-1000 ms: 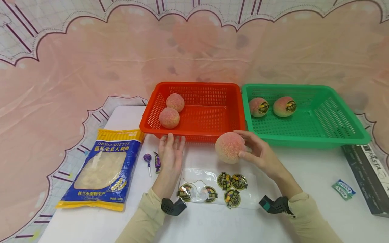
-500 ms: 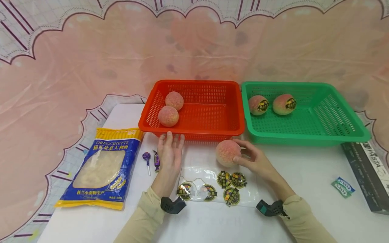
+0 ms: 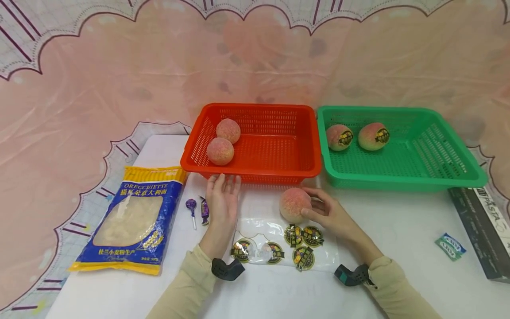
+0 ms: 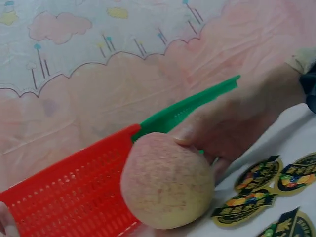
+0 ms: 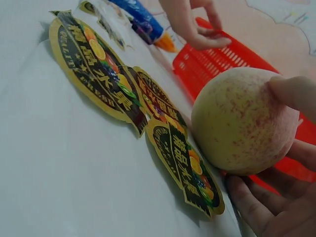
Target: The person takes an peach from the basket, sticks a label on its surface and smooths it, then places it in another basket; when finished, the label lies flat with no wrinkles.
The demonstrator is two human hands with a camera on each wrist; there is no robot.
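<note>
A pink and pale yellow peach (image 3: pixel 294 204) is gripped by my right hand (image 3: pixel 328 215) between thumb and fingers, in front of the red basket (image 3: pixel 255 173). No sticker shows on the peach (image 5: pixel 242 121) in the right wrist view. My left hand (image 3: pixel 223 206) lies palm up with loosely spread fingers near the basket's front edge, holding nothing. Below the peach lies a clear sheet (image 3: pixel 263 226) with several black and gold fruit stickers (image 3: pixel 303 258). Two bare peaches (image 3: pixel 220 151) sit in the red basket's left part. Two stickered peaches (image 3: pixel 373 136) sit in the green basket (image 3: pixel 406 184).
Left of my left hand lie a lollipop (image 3: pixel 191 204), a purple wrapped candy (image 3: pixel 204 211) and a blue and yellow pasta bag (image 3: pixel 129 217). At the right are a small green packet (image 3: pixel 450 246) and a dark pasta box (image 3: pixel 478 235).
My right hand has brought the peach down and slightly left, nearer the sticker sheet. My left hand has stayed nearly still.
</note>
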